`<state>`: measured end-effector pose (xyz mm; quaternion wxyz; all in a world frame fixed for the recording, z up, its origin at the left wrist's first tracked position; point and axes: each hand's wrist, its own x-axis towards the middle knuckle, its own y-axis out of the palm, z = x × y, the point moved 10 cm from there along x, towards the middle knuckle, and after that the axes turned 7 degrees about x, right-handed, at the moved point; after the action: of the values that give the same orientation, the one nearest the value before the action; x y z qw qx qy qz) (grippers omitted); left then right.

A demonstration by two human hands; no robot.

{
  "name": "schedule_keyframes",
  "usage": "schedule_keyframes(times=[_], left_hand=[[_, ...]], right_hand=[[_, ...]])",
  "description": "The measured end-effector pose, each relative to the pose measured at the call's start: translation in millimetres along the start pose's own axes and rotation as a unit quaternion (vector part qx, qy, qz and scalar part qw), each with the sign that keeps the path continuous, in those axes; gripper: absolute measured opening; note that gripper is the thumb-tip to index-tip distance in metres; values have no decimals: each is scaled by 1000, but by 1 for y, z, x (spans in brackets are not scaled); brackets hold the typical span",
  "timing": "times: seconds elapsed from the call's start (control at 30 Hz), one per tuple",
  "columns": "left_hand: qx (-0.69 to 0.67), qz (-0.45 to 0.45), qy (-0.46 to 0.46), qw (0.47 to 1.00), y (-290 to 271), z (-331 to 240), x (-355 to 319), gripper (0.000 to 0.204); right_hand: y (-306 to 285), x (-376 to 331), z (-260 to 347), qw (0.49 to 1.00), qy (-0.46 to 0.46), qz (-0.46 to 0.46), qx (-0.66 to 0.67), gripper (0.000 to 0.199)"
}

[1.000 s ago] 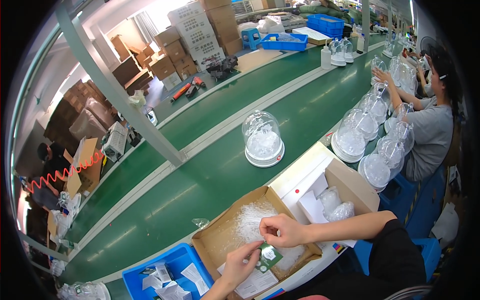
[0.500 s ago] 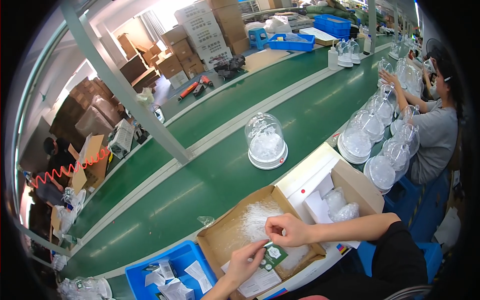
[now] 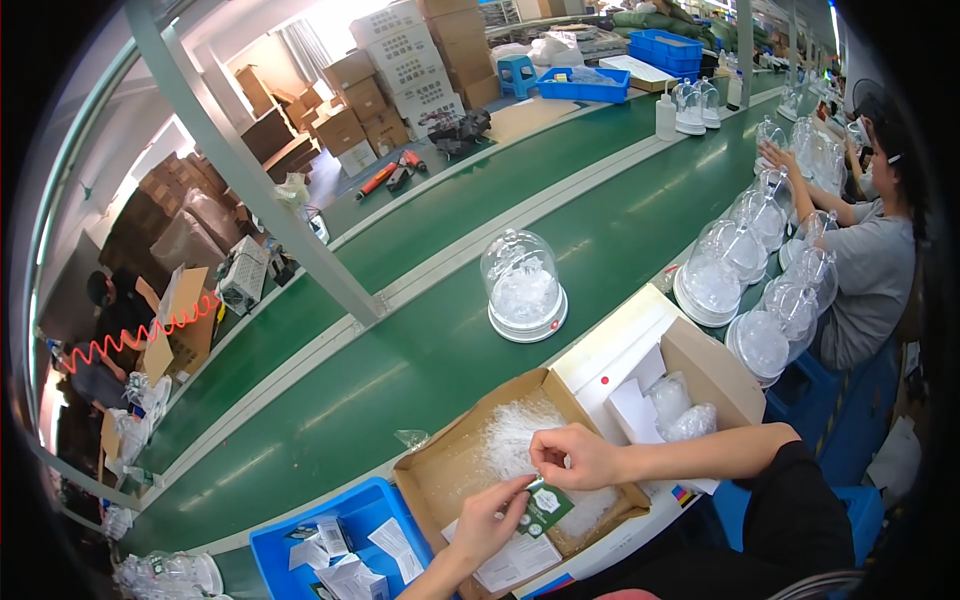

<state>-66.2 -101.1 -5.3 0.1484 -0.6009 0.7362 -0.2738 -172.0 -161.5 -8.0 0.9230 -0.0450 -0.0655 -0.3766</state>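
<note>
My left hand pinches the upper edge of a green card with a pale emblem. Close beside it, my right hand is closed in a pinch at the card's top corner; whatever its fingertips hold is too small to make out. Both hands are over a shallow cardboard tray. In that tray lies a heap of thin white strands, partly behind my right hand. A white printed sheet lies under the green card, near my left wrist.
A blue bin with folded leaflets stands left of the tray. An open box with bubble wrap is at right. On the green conveyor belt stands a clear dome on a white base. More domes line the right side, near a co-worker.
The single dome on the belt has shifted slightly to the left. My hands stay almost in place at the green card, which is tilted a little differently.
</note>
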Motion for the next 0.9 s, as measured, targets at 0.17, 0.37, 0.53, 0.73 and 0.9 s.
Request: schedule_keyframes(times=[0.17,0.37,0.53,0.73,0.9], left_hand=[[6,2,2,1000,0,-2,1,26],[-15,-34,-2,999,-7,1,3,26],[-6,-48,11,999,-11,1,2,24],[25,-75,46,996,-15,-4,0,22],[53,-69,47,995,-17,-18,0,15]], right_hand=[[-1,0,4,1000,-13,6,-9,7],[-2,4,2,999,-23,-11,-28,6],[-1,8,2,999,-23,-22,-30,5],[1,6,15,994,-34,-10,-102,10],[6,1,44,982,-59,14,-178,16]])
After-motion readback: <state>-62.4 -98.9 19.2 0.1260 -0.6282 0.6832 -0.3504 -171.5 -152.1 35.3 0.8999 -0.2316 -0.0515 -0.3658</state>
